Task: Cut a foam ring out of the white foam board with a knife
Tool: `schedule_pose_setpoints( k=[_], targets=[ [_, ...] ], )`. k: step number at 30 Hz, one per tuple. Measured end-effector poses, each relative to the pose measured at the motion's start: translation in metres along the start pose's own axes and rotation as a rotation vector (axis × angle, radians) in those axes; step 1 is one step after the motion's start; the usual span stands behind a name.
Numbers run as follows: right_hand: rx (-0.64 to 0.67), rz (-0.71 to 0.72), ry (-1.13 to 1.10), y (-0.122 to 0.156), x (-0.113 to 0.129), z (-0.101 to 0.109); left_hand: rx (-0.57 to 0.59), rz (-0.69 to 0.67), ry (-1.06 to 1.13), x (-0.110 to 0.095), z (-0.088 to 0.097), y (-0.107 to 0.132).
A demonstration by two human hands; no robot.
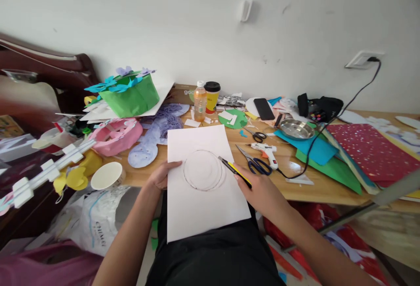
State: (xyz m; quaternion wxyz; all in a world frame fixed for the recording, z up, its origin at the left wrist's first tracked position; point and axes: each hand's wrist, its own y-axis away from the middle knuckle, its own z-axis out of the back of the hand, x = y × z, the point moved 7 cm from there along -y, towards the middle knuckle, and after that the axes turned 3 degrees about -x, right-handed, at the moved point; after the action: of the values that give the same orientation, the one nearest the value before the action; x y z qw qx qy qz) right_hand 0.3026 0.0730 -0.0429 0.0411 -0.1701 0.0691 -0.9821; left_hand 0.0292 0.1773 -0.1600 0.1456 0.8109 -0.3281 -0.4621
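Observation:
A white sheet of paper lies half on the wooden table and half over my lap. A clear round lid or dish rests on it, with a pencilled circle around it. My left hand grips the sheet's left edge, fingers curled under. My right hand is closed on a yellow and black utility knife, whose tip touches the right rim of the round lid.
Blue-handled scissors, a white glue gun, small black scissors, a steel bowl, a phone, a bottle and a cup stand behind. Coloured foam sheets lie right; paper crafts and a paper cup left.

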Motion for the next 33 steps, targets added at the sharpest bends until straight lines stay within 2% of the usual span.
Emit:
schedule_pose_setpoints(
  k=[4, 8, 13, 17, 19, 21, 23, 24, 25, 26, 28, 29, 31, 33],
  targets=[
    [0.022, -0.019, -0.03, -0.002, -0.008, -0.005, -0.006, 0.029, 0.003, 0.001, -0.002, -0.001],
    [0.001, -0.018, -0.076, -0.004, -0.01, 0.002, -0.011, -0.002, -0.015, -0.002, -0.002, -0.002],
    [0.056, -0.034, -0.061, -0.002, -0.01, 0.0, -0.024, -0.011, -0.022, -0.003, -0.004, -0.001],
    [0.087, -0.016, -0.04, -0.002, -0.013, -0.009, -0.132, -0.064, -0.191, -0.005, -0.005, 0.0],
    [0.107, -0.022, -0.026, -0.002, -0.018, -0.015, -0.297, -0.262, -0.424, -0.018, -0.004, 0.005],
    [0.109, -0.025, -0.011, -0.003, -0.022, -0.017, -0.548, -0.604, -0.755, -0.039, -0.009, 0.023],
    [0.113, -0.011, 0.006, -0.005, -0.025, -0.018, -0.744, -0.933, -1.13, -0.051, -0.029, 0.043],
    [0.121, -0.003, 0.017, -0.005, -0.025, -0.018, -0.756, -1.044, -1.31, -0.049, -0.044, 0.047],
    [0.132, 0.0, 0.034, -0.006, -0.026, -0.018, -0.695, -1.109, -1.479, -0.043, -0.059, 0.045],
    [0.142, 0.003, 0.054, -0.006, -0.026, -0.017, -0.585, -1.13, -1.627, -0.035, -0.073, 0.039],
    [0.156, 0.007, 0.104, -0.008, -0.026, -0.016, -0.322, -1.098, -1.834, -0.013, -0.096, 0.022],
    [0.163, 0.005, 0.13, -0.01, -0.026, -0.014, -0.236, -1.065, -1.901, -0.005, -0.103, 0.013],
    [0.18, -0.001, 0.167, -0.013, -0.026, -0.013, -0.133, -0.985, -1.983, 0.009, -0.111, -0.002],
    [0.195, -0.009, 0.182, -0.017, -0.028, -0.012, -0.092, -0.919, -2.014, 0.016, -0.111, -0.012]
  ],
)
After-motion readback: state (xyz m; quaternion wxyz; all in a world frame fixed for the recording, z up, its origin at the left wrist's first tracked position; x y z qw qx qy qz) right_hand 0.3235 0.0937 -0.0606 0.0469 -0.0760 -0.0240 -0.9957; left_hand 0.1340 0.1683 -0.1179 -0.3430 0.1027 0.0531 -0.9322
